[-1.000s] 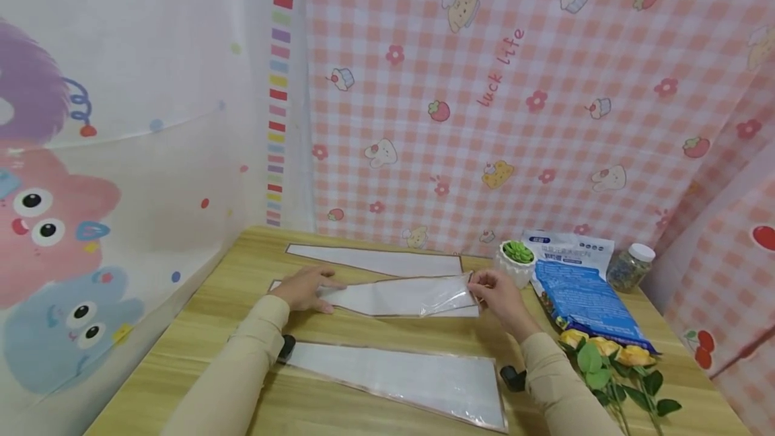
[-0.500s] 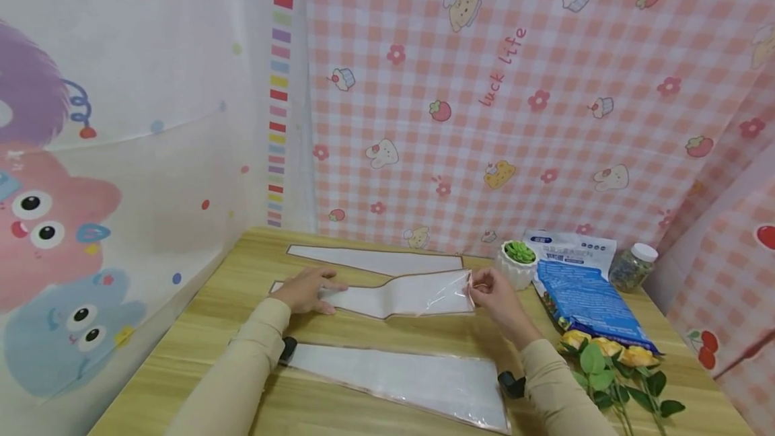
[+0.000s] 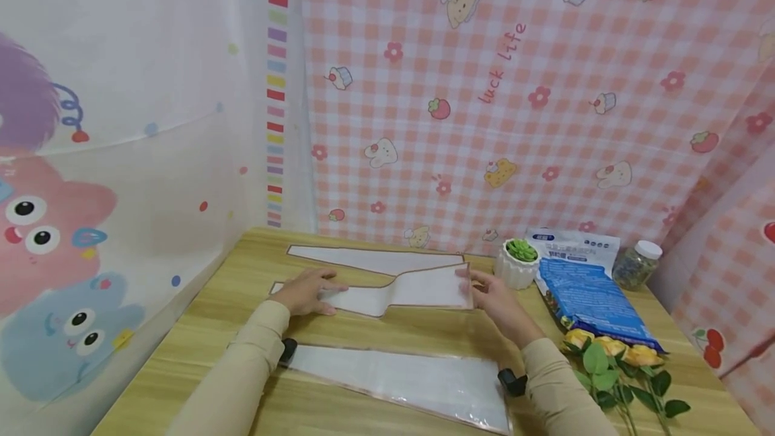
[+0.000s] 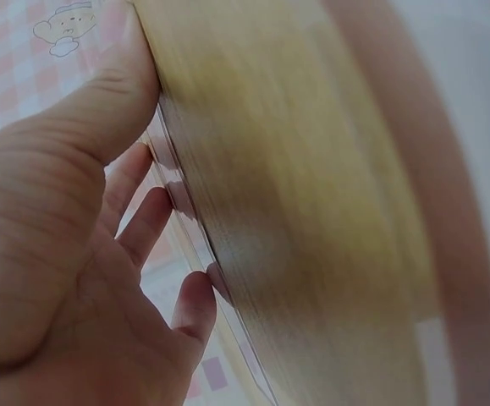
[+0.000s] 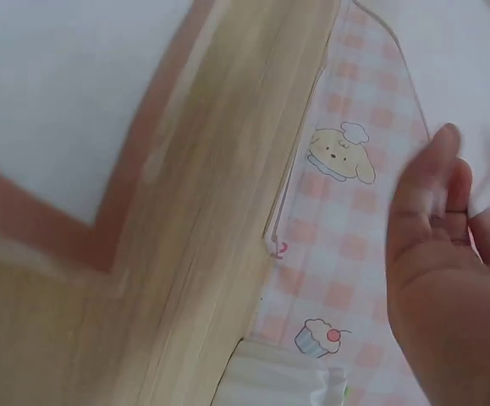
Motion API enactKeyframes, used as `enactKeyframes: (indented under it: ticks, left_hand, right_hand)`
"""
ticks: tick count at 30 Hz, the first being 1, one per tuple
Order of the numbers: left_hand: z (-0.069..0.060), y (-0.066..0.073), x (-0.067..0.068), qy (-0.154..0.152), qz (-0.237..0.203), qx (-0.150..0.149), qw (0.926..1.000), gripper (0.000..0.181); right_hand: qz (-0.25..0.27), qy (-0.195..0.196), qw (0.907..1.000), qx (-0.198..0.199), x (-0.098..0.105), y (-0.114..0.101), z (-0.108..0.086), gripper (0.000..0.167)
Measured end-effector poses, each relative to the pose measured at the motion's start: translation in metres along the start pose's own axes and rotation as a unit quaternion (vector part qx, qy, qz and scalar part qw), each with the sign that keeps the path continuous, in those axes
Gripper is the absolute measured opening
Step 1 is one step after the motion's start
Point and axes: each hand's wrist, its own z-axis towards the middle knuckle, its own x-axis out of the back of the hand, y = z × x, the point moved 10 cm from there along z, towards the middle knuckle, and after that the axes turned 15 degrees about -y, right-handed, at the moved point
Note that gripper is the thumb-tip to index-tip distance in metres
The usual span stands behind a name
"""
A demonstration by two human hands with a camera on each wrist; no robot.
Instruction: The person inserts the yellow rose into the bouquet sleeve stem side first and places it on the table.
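A tapered white flower sleeve with a brown border lies across the middle of the table, its wide right end raised and its middle bent. My left hand rests on its narrow left end, fingers spread and fairly straight. At the wide end my right hand pinches the edge between thumb and fingers; they look blurred in the right wrist view. Similar sleeves lie flat behind, a back sleeve, and in front, a front sleeve. The left wrist view shows thumb and fingertips against the tabletop.
On the right stand a potted succulent, a blue and white bag and a lidded jar. Several yellow roses with green leaves lie nearer. A checked cloth hangs behind the wooden table.
The sleeve's wide end has risen and its bend has grown sharper under my right hand, whose fingers have shifted onto the sleeve's surface. My left hand has stayed put.
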Motion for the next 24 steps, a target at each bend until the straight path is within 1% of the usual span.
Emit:
enactKeyframes:
  ticks: [2, 4, 7, 9, 12, 15, 16, 18, 19, 20, 22, 24]
  left_hand:
    - [0.0, -0.001, -0.001, -0.003, -0.005, 0.003, 1.0, 0.054]
    - [0.001, -0.001, -0.001, -0.007, -0.008, 0.005, 0.9999, 0.054]
    - [0.003, -0.004, -0.003, -0.013, -0.005, 0.006, 0.9999, 0.056]
    - [0.004, -0.005, -0.003, -0.016, -0.001, 0.007, 0.9998, 0.057]
    - [0.008, -0.005, -0.003, -0.025, 0.013, 0.012, 0.9995, 0.06]
    - [0.011, -0.001, -0.001, -0.032, 0.039, 0.009, 0.9987, 0.063]
    - [0.011, 0.003, 0.001, -0.033, 0.041, 0.008, 0.9986, 0.066]
    - [0.011, 0.016, 0.007, -0.029, 0.049, -0.001, 0.9984, 0.07]
    - [0.012, 0.026, 0.011, -0.019, 0.049, -0.009, 0.9986, 0.073]
    - [0.012, 0.039, 0.015, -0.01, 0.052, -0.021, 0.9984, 0.077]
    - [0.015, 0.074, 0.023, 0.018, 0.07, -0.055, 0.9959, 0.084]
    - [0.019, 0.115, 0.027, 0.052, 0.101, -0.105, 0.988, 0.092]
  right_hand:
    - [0.019, -0.038, 0.9991, 0.003, -0.007, 0.001, -0.001, 0.059]
    - [0.038, -0.066, 0.9971, 0.007, -0.011, 0.002, -0.003, 0.069]
    - [0.052, -0.087, 0.9948, 0.009, -0.015, 0.004, -0.005, 0.075]
    - [0.05, -0.094, 0.9942, 0.013, -0.016, 0.003, -0.005, 0.077]
    - [0.029, -0.087, 0.9957, 0.012, -0.016, 0.002, -0.005, 0.079]
    - [-0.01, -0.073, 0.9973, 0.001, -0.016, 0.0, -0.004, 0.079]
    - [-0.027, -0.069, 0.9972, -0.003, -0.016, -0.002, -0.004, 0.079]
    - [-0.053, -0.063, 0.9966, -0.007, -0.017, -0.006, -0.004, 0.078]
    - [-0.064, -0.062, 0.996, -0.007, -0.018, -0.009, -0.005, 0.078]
    - [-0.073, -0.062, 0.9954, -0.005, -0.018, -0.011, -0.006, 0.077]
    - [-0.086, -0.059, 0.9945, -0.004, -0.018, -0.016, -0.008, 0.075]
    - [-0.089, -0.058, 0.9944, -0.004, -0.018, -0.019, -0.011, 0.074]
